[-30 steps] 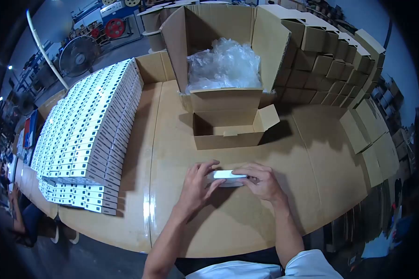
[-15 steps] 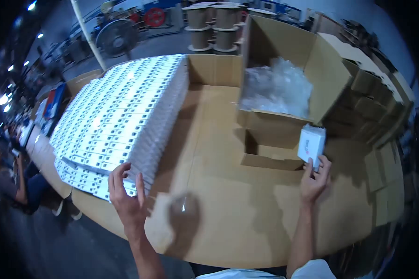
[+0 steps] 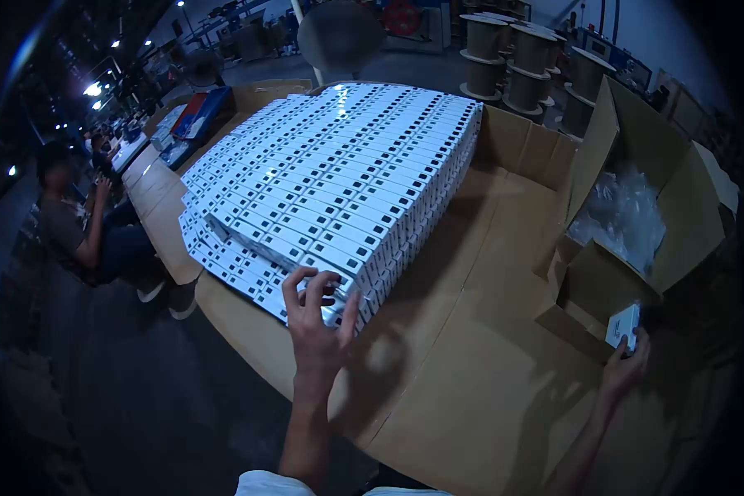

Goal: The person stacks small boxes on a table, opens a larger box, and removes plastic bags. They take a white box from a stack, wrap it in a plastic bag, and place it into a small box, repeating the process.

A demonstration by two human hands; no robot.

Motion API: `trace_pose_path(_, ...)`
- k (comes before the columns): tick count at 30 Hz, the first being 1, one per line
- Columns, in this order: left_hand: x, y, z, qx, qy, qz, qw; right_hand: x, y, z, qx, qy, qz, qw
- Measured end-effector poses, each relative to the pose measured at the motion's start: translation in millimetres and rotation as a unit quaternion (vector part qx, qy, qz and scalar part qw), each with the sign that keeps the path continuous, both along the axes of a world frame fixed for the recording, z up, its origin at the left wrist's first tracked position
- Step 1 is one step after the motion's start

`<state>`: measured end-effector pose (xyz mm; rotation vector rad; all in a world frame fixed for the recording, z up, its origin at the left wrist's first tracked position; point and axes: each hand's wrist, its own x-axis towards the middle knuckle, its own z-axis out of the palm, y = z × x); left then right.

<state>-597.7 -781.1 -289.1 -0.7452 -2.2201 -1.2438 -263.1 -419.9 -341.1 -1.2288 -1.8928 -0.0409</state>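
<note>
Many small white boxes [image 3: 331, 178], with dark squares on their faces, stand in a tight stacked block. My left hand [image 3: 318, 331] is at the block's near corner, its fingers and thumb curled around the end of a white box; its palm side is partly hidden. On the right, my right hand [image 3: 624, 372] pinches another small white box [image 3: 623, 325] with dark print. That box is tilted at the near right edge of a small open carton [image 3: 572, 331], whose far flap stands up.
A larger open carton [image 3: 690, 219] holding clear plastic bags [image 3: 624, 217] stands behind the small one. Brown cardboard [image 3: 471, 347] covers the table. Blue and red bins [image 3: 198, 114] lie at the far left, near a seated person [image 3: 83, 215]. A fan [image 3: 339, 33] and cable spools [image 3: 521, 66] stand beyond.
The view has swung left. My left hand has curled its fingers at the block's corner. My right hand has brought its box lower, against the small carton's near right edge.
</note>
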Motion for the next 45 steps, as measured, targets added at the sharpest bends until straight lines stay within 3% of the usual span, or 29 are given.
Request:
trace_pose_path(5,3,2,4,-0.023,0.020,-0.003,1.000,-2,8,-15,-0.041,0.019,-0.027,0.999)
trace_pose_path(9,7,-8,-8,-0.025,0.013,-0.009,1.000,10,22,-20,-0.053,-0.092,-0.065,0.992)
trace_pose_path(13,16,-16,0,0.013,0.019,-0.049,0.999,17,36,-26,-0.035,-0.084,-0.052,0.994)
trace_pose_path(14,21,-22,2,0.001,0.031,-0.046,0.998,24,46,-35,-0.013,-0.099,-0.052,0.994)
trace_pose_path(17,52,-40,8,0.001,0.083,-0.039,0.996,11,-11,11,0.150,-0.047,-0.038,0.987)
trace_pose_path(18,68,-43,16,-0.022,0.095,-0.048,0.994,1,-44,29,0.000,0.039,0.044,0.998)
trace_pose_path(19,83,-46,19,-0.044,0.107,-0.060,0.991,-9,-79,42,-0.149,0.128,0.122,0.973)
trace_pose_path(20,93,-47,3,-0.012,0.066,-0.090,0.994,-11,-103,47,-0.168,0.094,0.246,0.950)
trace_pose_path(21,106,-41,-11,0.028,0.027,-0.126,0.991,-17,-127,38,-0.351,0.198,0.311,0.861)
trace_pose_path(22,122,-31,-19,0.082,-0.022,-0.162,0.983,-23,-143,19,-0.491,0.298,0.417,0.705)
trace_pose_path(23,138,-18,-26,0.134,-0.076,-0.201,0.967,-28,-156,-1,-0.519,0.347,0.549,0.556)
trace_pose_path(24,156,0,-33,0.235,-0.169,-0.258,0.922,-33,-179,12,-0.566,0.285,0.529,0.564)
trace_pose_path(25,167,15,-37,0.234,-0.189,-0.292,0.908,-36,-187,15,-0.581,0.324,0.556,0.498)
trace_pose_path(26,183,33,-35,0.242,-0.221,-0.305,0.894,-42,-191,2,-0.531,0.336,0.565,0.536)
trace_pose_path(29,208,70,-49,0.187,-0.288,-0.350,0.871,-29,-174,3,-0.539,0.350,0.461,0.612)
trace_pose_path(30,204,80,-56,0.157,-0.275,-0.351,0.881,-27,-161,-15,-0.452,0.355,0.469,0.670)
trace_pose_path(31,198,89,-57,0.126,-0.261,-0.350,0.891,-16,-149,-13,-0.471,0.344,0.454,0.674)
trace_pose_path(33,172,112,-44,-0.025,-0.104,-0.319,0.942,7,-121,-9,-0.507,0.321,0.425,0.678)
trace_pose_path(34,170,136,-27,0.021,-0.107,-0.302,0.947,8,-110,-24,-0.403,0.314,0.439,0.739)
trace_pose_path(38,133,273,63,-0.013,0.076,-0.400,0.913,29,-94,-40,-0.512,0.347,0.393,0.680)
trace_pose_path(42,82,416,76,-0.067,0.159,-0.425,0.889,34,-97,-29,-0.520,0.344,0.397,0.674)
trace_pose_path(43,76,443,70,-0.134,0.160,-0.374,0.904,36,-97,-34,-0.519,0.329,0.405,0.677)
trace_pose_path(44,73,467,63,-0.198,0.157,-0.320,0.913,34,-95,-37,-0.420,0.310,0.428,0.737)
trace_pose_path(45,70,485,57,-0.260,0.151,-0.264,0.916,35,-94,-43,-0.432,0.302,0.429,0.734)
